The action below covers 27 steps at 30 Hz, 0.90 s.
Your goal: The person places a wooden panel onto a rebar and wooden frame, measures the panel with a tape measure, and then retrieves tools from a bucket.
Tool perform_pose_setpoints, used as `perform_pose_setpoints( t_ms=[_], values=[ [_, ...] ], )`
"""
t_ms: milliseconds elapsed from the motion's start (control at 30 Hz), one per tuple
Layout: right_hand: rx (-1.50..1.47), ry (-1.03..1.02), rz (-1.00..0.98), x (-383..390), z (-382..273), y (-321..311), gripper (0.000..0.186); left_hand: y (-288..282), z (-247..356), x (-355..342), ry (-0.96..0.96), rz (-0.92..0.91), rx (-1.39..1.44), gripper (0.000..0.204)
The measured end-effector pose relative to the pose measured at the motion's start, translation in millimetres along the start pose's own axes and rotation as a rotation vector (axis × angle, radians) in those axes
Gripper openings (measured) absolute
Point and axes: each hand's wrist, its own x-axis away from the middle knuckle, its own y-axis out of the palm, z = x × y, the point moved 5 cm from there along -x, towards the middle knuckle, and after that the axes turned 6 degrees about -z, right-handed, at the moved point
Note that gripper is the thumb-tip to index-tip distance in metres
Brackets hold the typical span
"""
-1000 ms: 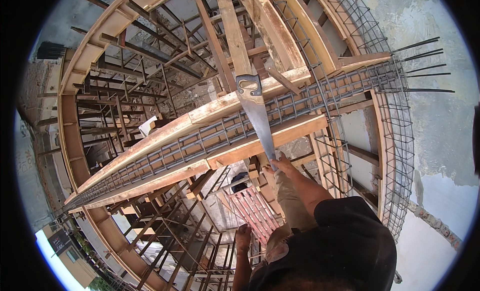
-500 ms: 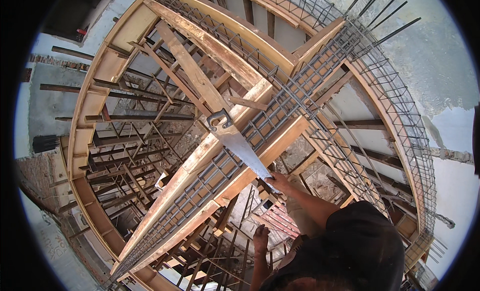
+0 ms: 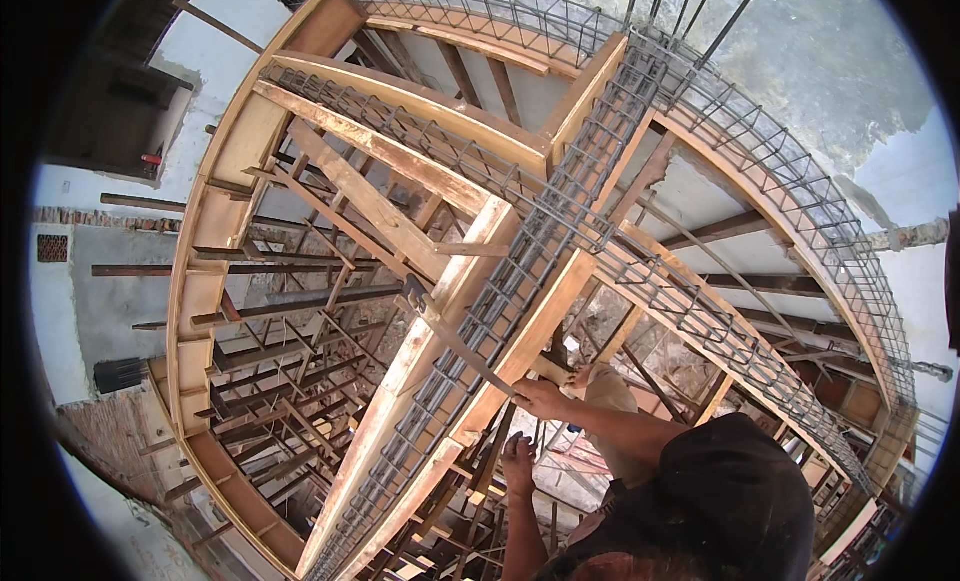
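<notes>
A handsaw [image 3: 455, 343] lies across the timber-sided beam form, its blade turned nearly edge-on. My right hand [image 3: 541, 398] is closed on the narrow tip end of the blade, beside the near form board [image 3: 545, 323]. The saw's dark handle [image 3: 414, 289] points away from me, over the far form board [image 3: 415, 339]. Beneath the blade, a cage of steel rebar [image 3: 490, 316] fills the beam form. My left hand [image 3: 518, 463] is held low, below the right one, with its fingers curled; whether anything small is in them is hidden.
A loose plank [image 3: 370, 201] leans against the far form board, close to a short wood strip [image 3: 472, 250]. Other rebar cages [image 3: 725, 303] branch off to the right. Bare bar ends [image 3: 735, 26] stick out at the top. Many timber props [image 3: 290, 371] stand in the deep openings below.
The saw has turned from showing its broad side to nearly edge-on, still in my right hand. My view has shifted, and my left hand stays low with curled fingers.
</notes>
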Motion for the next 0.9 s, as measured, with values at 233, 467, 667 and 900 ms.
perform_pose_setpoints(
  t_ms=[233,467,667,900],
  values=[
    [-0.126,-0.112,-0.160,43,-41,-10,0.028,-11,32,-3,0.161,0.084,0.604,0.067],
    [-0.367,-0.016,-0.481,113,-90,3,0.027,-26,17,9,0.331,0.052,1.309,0.054],
    [-0.400,0.015,-0.689,161,-106,44,0.034,-50,-30,53,0.540,0.268,1.167,0.039],
    [0.344,-0.034,-0.949,198,-49,87,0.060,-76,-117,182,0.442,0.608,0.349,0.022]
  ],
)
